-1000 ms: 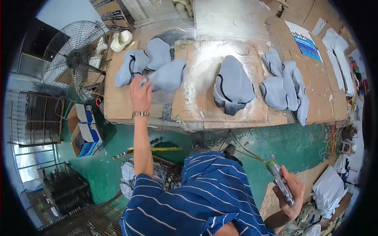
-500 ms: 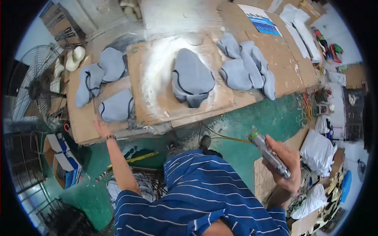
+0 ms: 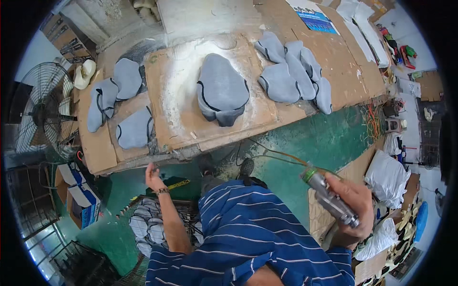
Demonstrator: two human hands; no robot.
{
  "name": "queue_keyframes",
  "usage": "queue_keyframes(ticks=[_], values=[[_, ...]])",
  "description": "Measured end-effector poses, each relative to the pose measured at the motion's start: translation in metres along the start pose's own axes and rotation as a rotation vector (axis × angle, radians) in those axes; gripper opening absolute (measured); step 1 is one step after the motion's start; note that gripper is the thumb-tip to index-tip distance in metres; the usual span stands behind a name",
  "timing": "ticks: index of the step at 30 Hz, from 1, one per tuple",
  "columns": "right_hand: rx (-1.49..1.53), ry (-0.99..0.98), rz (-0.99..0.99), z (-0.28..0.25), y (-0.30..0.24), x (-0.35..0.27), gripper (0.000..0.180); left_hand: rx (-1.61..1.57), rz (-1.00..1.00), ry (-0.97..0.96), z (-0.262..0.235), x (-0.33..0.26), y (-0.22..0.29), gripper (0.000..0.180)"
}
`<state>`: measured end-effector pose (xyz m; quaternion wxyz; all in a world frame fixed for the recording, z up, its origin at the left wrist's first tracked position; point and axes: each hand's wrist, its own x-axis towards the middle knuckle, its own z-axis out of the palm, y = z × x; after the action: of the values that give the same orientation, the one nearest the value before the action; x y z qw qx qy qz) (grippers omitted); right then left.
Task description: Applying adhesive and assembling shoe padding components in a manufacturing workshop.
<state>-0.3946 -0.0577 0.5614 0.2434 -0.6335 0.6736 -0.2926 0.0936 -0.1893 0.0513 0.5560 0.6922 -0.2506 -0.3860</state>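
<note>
We are holding the green-ended silver metal tube [image 3: 329, 196] in our right grip [image 3: 359, 202], likely for a steady hold. Our left grip [image 3: 154, 180] is hanging loose, seemingly empty, beside the brown cardboard-covered bench [image 3: 353, 81].

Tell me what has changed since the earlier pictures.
The left hand has let go of a gray pad, which now lies on the near left part of the cardboard-covered table; the hand has drawn back past the front edge. The camera's view has turned too. The right hand still grips the tube-shaped tool, and the large middle pad stays put.
</note>
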Motion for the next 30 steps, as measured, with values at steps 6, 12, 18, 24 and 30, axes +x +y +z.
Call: queue_keyframes(ticks=[6,12,18,24,30], values=[[-0.155,0.102,0.150,0.010,-0.011,0.019,0.063,0.008,-0.049,-0.180,0.021,-0.032,-0.007,0.041],[-0.216,0.066,0.045,0.034,-0.054,0.042,0.065,0.122,0.112,-0.317,0.043,-0.022,0.019,0.036],[-0.336,-0.008,-0.028,0.067,-0.110,0.053,0.062,0.133,0.253,-0.433,0.068,-0.008,0.043,0.035],[-0.503,-0.073,-0.115,0.097,-0.156,0.051,0.065,0.033,0.198,-0.500,0.092,0.002,0.067,0.033],[-0.503,-0.193,-0.152,0.108,-0.187,0.039,0.072,-0.109,0.153,-0.577,0.111,0.014,0.085,0.032]])
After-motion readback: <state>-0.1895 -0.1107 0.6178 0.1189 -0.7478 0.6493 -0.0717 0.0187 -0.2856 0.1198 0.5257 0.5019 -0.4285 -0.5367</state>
